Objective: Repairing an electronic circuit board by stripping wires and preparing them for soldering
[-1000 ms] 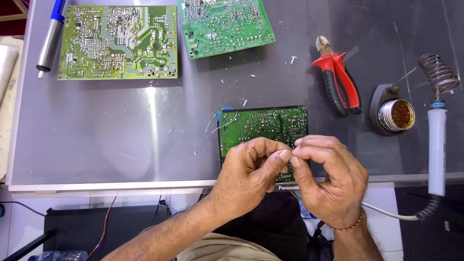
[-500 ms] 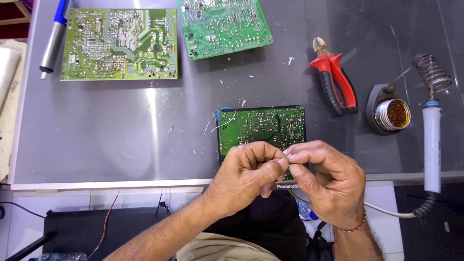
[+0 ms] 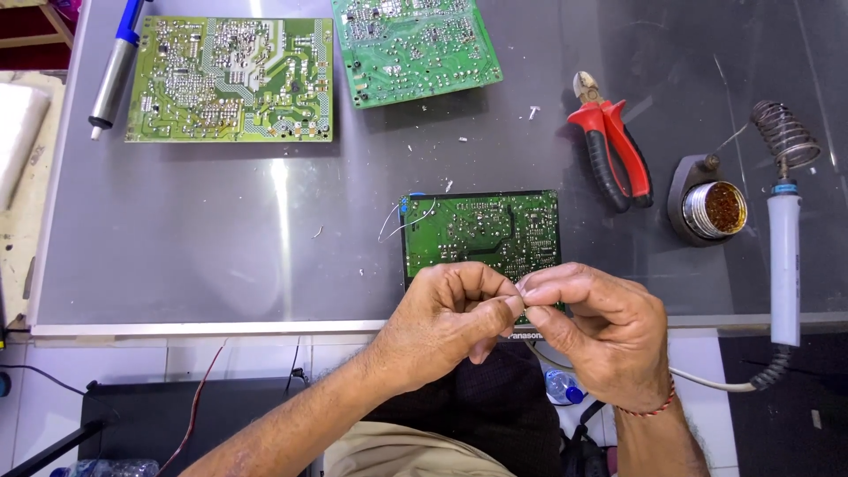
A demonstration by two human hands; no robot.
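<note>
Both hands barely shifted | left hand [image 3: 446,322], right hand [image 3: 601,331] fingers pinched together, held item hidden | green board [image 3: 481,231] long axis left-right

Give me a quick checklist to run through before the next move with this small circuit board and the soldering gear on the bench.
1. Both hands together: left hand and right hand meet fingertip to fingertip over the near edge of the small green board: ok.
2. What the fingers pinch: too small to make out: cannot tell.
3. Soldering iron parked in its coil stand, apart from both hands: ok.
4. Tip cleaner within sight beside the iron: ok.
5. Red cutters lying free on the table, right of the board: ok.
6. Whether the iron is hot: cannot tell.
</note>
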